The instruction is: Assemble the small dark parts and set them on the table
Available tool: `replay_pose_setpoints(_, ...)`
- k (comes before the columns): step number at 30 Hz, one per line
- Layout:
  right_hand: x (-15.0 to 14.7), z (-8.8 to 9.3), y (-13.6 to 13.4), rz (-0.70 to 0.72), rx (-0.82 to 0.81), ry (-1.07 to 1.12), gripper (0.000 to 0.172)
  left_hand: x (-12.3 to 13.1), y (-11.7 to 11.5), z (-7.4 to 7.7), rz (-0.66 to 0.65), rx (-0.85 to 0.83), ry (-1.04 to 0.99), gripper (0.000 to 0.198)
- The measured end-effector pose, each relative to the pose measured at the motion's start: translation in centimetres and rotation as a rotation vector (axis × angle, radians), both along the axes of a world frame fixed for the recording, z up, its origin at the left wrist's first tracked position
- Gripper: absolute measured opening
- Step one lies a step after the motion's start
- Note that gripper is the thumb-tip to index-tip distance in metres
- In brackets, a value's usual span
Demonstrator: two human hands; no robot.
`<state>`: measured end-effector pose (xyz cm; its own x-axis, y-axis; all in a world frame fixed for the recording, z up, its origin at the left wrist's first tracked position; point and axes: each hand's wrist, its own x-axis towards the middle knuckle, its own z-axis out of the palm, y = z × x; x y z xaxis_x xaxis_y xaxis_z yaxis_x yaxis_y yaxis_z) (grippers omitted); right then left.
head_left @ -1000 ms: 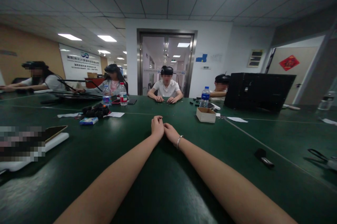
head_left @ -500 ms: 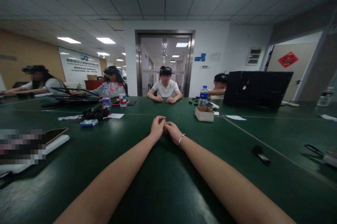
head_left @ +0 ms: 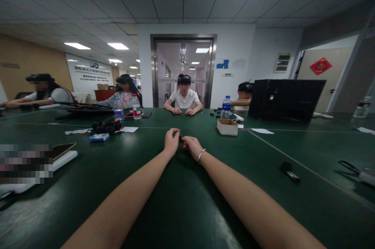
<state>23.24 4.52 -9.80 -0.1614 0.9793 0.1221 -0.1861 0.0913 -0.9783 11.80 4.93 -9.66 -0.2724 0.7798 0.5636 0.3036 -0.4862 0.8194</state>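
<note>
My left hand (head_left: 172,140) and my right hand (head_left: 191,146) face each other a little above the green table (head_left: 187,186), a narrow gap between them. A small dark piece (head_left: 181,137) bridges that gap; its kind is too small to make out. My right hand pinches one end of it between thumb and fingers. The thumb and forefinger of my left hand are bent together at its other end, though what lies between those fingertips is mostly hidden. A silver bracelet circles my right wrist.
An open cardboard box (head_left: 227,127) and a water bottle (head_left: 226,107) stand ahead to the right, near a black monitor-like box (head_left: 287,100). A black object (head_left: 290,172) lies on the right. Left are a phone (head_left: 63,150), a blue packet (head_left: 99,137) and bottles. Co-workers sit across.
My left hand has shifted slightly left, away from my right hand. A gap has opened between them, and the dark piece now shows there.
</note>
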Motion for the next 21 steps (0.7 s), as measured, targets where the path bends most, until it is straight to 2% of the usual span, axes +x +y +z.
replay_pose_setpoints(5,0.08,0.09,0.04,-0.016,-0.048,0.051,0.014,-0.26,-0.34,0.35,-0.003,-0.023,-0.023,0.018)
replay_pose_setpoints(10,0.19,0.22,0.06,-0.039,-0.067,0.073,0.013,-0.17,-0.23,0.36,-0.074,-0.02,-0.078,0.014)
replay_pose_setpoints(16,0.3,0.16,0.23,-0.052,-0.09,0.109,0.013,0.02,0.02,0.09,-0.144,0.01,-0.166,0.025)
replay_pose_setpoints(21,0.29,0.19,0.21,-0.055,-0.086,0.083,0.014,-0.03,-0.09,0.11,-0.123,-0.018,-0.114,0.011)
